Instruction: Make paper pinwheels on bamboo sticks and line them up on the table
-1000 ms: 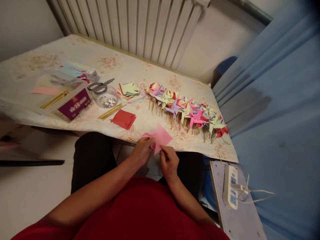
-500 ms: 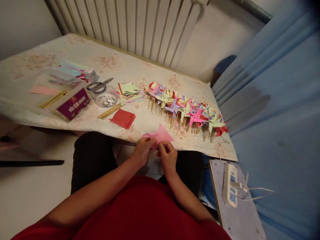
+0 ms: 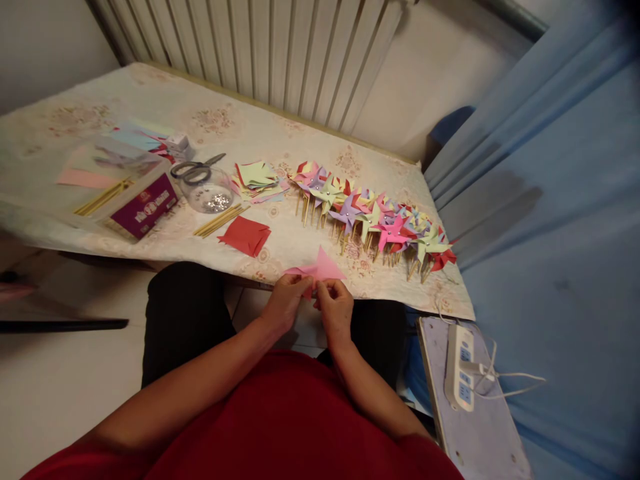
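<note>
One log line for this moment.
left hand: pinching pink paper | right hand: pinching same paper | red paper: on table | pinwheels: on table, right

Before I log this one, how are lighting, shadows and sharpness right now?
Head view: dim, uneven light, a shadow on the blue curtain, upper right corner black; head view again: wide-angle stretch toward the edges, print on the purple label too soft to read, pink paper at the left hand and right hand lacking fine detail.
</note>
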Demonstrator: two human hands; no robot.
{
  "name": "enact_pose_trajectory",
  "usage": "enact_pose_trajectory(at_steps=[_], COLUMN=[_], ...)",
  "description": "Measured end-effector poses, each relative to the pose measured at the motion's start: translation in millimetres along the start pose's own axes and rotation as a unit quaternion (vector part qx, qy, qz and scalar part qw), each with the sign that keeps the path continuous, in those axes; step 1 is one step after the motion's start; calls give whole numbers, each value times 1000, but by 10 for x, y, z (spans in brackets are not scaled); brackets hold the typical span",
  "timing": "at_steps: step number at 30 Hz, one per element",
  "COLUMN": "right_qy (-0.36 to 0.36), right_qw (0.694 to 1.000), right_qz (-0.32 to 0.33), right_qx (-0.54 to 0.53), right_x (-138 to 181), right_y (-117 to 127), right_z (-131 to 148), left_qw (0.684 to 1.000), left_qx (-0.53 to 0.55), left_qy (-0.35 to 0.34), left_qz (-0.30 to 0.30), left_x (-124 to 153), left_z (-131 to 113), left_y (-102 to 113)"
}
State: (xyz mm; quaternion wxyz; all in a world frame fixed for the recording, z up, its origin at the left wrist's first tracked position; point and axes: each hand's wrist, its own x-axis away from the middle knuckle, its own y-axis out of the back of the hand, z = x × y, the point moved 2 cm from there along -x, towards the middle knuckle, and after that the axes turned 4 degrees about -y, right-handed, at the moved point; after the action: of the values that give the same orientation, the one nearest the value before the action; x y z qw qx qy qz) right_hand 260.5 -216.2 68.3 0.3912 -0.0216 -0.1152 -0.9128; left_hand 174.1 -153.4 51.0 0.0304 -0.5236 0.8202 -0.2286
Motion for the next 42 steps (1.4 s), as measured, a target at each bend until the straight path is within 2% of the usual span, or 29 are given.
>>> enact_pose_trajectory(at_steps=[9,29,32,37,39,42], right_qy=[-3,-7,13,54,36,-53], right_qw=[1000,1000,1000,996,999,994], right_qz=[0,12,-1,-66,-33,81], right_qx=[10,17,22,28,18,-46], right_x=[-15,-10,-8,-175,-282,-387], right_y=[-4,-8,70,388,488,530], right_z=[-23,-18,2,38,28,-21], left_qw=[1000,999,998,996,993,987], left_qx=[-19,-41,-58,-78,-102,-120], left_qy=[-6,0,10,49,64,89], left_qz=[-15,-14,-19,8,17,55], left_x=[15,-28,-51,-85,-87,-75], left_z=[-55,17,20,-47,-81,-123], left_y=[-11,39,104,229,259,262])
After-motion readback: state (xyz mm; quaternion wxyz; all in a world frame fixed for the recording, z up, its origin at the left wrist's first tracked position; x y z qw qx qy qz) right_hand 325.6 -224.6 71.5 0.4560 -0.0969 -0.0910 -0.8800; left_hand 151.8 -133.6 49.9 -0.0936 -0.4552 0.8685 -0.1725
